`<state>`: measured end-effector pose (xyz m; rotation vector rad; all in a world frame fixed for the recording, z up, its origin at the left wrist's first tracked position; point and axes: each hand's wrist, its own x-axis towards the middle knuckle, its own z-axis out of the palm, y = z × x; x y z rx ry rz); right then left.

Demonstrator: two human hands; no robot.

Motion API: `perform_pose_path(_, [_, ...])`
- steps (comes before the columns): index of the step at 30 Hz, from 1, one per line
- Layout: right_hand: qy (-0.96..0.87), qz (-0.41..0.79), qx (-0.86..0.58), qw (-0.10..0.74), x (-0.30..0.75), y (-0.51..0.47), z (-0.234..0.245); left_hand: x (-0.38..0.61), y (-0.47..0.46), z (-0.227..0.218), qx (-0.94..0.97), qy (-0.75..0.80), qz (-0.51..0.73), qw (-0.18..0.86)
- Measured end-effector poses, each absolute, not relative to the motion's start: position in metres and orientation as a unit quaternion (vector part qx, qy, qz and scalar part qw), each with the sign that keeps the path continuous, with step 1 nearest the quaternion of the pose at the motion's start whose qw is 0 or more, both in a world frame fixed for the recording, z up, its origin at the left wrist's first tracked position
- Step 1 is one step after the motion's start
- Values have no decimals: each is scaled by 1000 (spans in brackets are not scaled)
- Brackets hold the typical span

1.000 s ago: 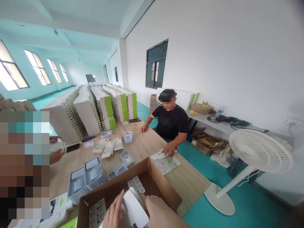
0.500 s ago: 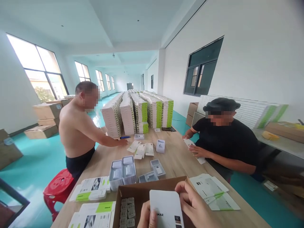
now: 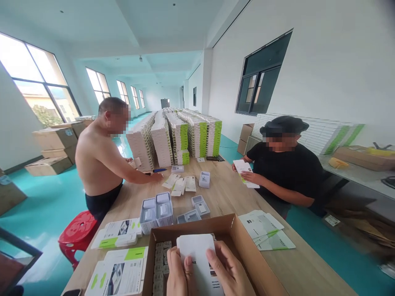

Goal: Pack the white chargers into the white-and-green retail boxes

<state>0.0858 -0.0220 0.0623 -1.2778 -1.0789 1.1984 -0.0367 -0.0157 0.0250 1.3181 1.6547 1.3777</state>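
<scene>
Gripping it with both hands, right over the open box, here's the white printed carton (image 3: 196,263)! Its rounded top end points forward, away from the wearer, and its long axis runs almost straight up the frame, tipped only slightly, with the lower end dropping out of view at the bottom edge. It sits above the open cardboard box (image 3: 234,230), over the rows of small white pieces (image 3: 159,267) packed inside. The left hand (image 3: 178,277) is closed around the carton's left edge, with a fingertip (image 3: 188,260) pressed on the face. The right hand (image 3: 226,269) clasps the right edge, fingers (image 3: 214,257) spread across the white surface. No release on either side!

Around the box, the wooden table (image 3: 293,263) carries grey plastic trays (image 3: 156,209) to the front and flat printed cards (image 3: 265,232) to the right. Across the table, a co-worker in a black T-shirt (image 3: 284,168) holds a white card (image 3: 243,170) in both hands. On the left, a shirtless co-worker (image 3: 101,160) reaches a hand (image 3: 156,177) onto the tabletop, beside long stacks of packaging (image 3: 173,135).
</scene>
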Motion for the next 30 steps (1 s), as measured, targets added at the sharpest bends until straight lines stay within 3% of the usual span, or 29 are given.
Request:
perform_pose_path(6, [-460, 543, -502, 491, 99, -21, 72, -51, -15, 48, 528, 580, 491, 380])
perform_pose_path(12, [-492, 456, -568, 477, 98, -16, 52, -66, -15, 58, 483, 560, 480, 472])
perform_pose_path(17, [-513, 454, -565, 459, 98, -5, 40, -75, -8, 51, 505, 521, 470, 502])
perform_pose_path(24, [-529, 405, -577, 473, 90, -15, 45, -94, 4, 53, 642, 519, 430, 365])
perform_pose_path(30, [-559, 375, -571, 469, 85, -19, 53, -101, 7, 54, 655, 523, 411, 357])
